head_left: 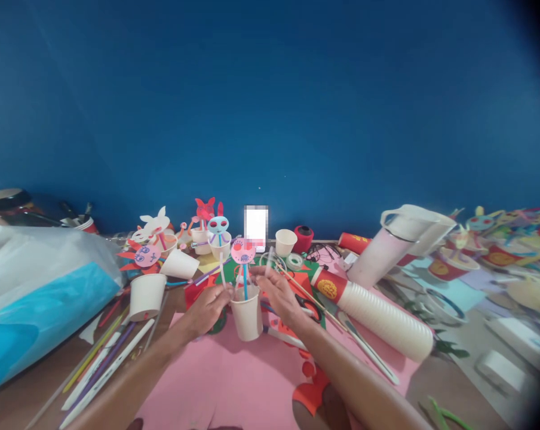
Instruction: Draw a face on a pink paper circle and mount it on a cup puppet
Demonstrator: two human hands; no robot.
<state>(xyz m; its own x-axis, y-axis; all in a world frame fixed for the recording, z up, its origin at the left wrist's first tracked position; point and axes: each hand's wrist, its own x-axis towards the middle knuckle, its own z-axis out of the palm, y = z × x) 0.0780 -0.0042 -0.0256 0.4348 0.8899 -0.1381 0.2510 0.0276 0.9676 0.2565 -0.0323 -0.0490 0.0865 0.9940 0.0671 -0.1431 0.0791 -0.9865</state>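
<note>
A white paper cup (247, 316) stands upright in front of me on pink paper. From it rises a blue straw (245, 280) topped by a round pink paper face (243, 251). At the cup's left rim my left hand (211, 309) has its fingers closed on the lower end of a thin pale strip (223, 270), which points up. My right hand (279, 294) is to the right of the straw, fingertips pinched close to it. Another pale strip (269, 263) stands up at those fingers, and whether both strips are one piece cannot be made out.
Pink paper (207, 376) covers the table's middle. At right lie a long stack of paper cups (382, 316) and a white-lidded jug (395, 245). Pens (111, 370), an overturned cup (147, 297) and a blue-white bag (50, 304) are at left. Several paper puppets stand behind, before a blue wall.
</note>
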